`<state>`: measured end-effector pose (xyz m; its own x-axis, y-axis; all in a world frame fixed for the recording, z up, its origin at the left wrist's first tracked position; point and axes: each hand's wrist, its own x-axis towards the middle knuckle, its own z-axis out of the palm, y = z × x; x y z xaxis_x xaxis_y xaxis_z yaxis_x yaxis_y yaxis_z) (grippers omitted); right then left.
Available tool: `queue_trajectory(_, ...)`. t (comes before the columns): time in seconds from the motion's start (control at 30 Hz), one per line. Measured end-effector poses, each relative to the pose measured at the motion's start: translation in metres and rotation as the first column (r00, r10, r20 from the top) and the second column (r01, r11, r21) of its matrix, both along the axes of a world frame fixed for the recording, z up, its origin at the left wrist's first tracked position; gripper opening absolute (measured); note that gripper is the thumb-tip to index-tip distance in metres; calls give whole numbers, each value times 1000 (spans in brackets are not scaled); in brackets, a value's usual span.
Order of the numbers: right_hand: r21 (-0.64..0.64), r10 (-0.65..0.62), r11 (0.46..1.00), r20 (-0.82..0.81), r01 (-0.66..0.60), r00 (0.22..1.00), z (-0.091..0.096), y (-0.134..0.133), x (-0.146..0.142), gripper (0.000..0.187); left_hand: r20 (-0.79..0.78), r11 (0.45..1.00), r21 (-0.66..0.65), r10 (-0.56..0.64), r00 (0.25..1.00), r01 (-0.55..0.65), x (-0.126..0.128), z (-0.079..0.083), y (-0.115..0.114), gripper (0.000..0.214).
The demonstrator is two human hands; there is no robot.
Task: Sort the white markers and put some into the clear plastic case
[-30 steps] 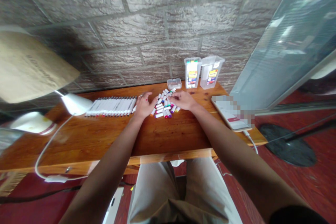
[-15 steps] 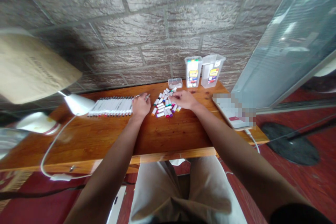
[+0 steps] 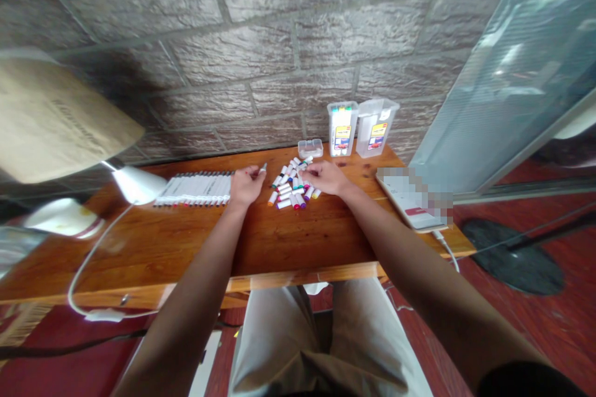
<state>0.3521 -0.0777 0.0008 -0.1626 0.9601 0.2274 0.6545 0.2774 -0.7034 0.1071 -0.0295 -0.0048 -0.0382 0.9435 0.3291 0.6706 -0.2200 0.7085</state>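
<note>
My left hand point(image 3: 248, 186) is closed around a slim marker point(image 3: 264, 167) whose pale end sticks out past the fingers. It rests at the right end of a tidy row of white markers point(image 3: 195, 189) with dark ends. To its right lies a loose pile of short white pieces with coloured ends point(image 3: 285, 188), which look like marker caps. My right hand point(image 3: 328, 177) reaches over the right side of this pile, its fingertips drawn together among the pieces. Whatever they pinch is hidden.
Behind the pile sits a small clear plastic lid point(image 3: 310, 149). Two clear tubs stand near the wall, one with markers point(image 3: 343, 130), the other point(image 3: 377, 130) beside it. A tablet-like device point(image 3: 414, 201) lies at right. A lamp point(image 3: 139, 185) and a paper cup point(image 3: 65, 218) are at left.
My left hand has shifted slightly left and turned, so the marker's end shows more clearly. My right hand stays nearly in place over the pile.
</note>
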Motion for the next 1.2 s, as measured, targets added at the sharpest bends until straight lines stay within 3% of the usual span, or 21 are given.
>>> queue_trajectory(0.1, 9, -14, 1000, 10, 14, 1000, -1, 1, 0, 40, 419, 999, -33, 28, 908, -15, 2, 3, 4, 37)
queue_trajectory(0.2, -20, -8, 1000, -5, 8, 1000, -1, 1, 0, 39, 677, 984, -121, -14, 735, 130, 5, 7, 4, 33)
queue_trajectory(0.33, 9, 4, 1000, 0, -4, 1000, -2, 1, 0, 39, 821, 915, -117, -129, 556, 385, 12, 11, -6, 29)
queue_trajectory(0.43, 11, 3, 1000, -8, -3, 1000, -2, 1, 0, 37, 843, 863, -99, -192, 503, 495, 19, 14, -15, 38)
queue_trajectory(0.63, 25, 1, 1000, -7, -1, 1000, 0, 1, 0, 39, 840, 802, -163, -192, 507, 575, 29, 12, -23, 37)
queue_trajectory(0.9, 31, 20, 999, -24, -19, 1000, -4, 3, 0, 36, 828, 829, -274, -55, 557, 489, 31, 12, -24, 41)
queue_trajectory(1.2, 37, 27, 999, -29, -26, 999, -3, 2, 0, 40, 793, 842, -276, -73, 605, 464, 33, 15, -26, 43)
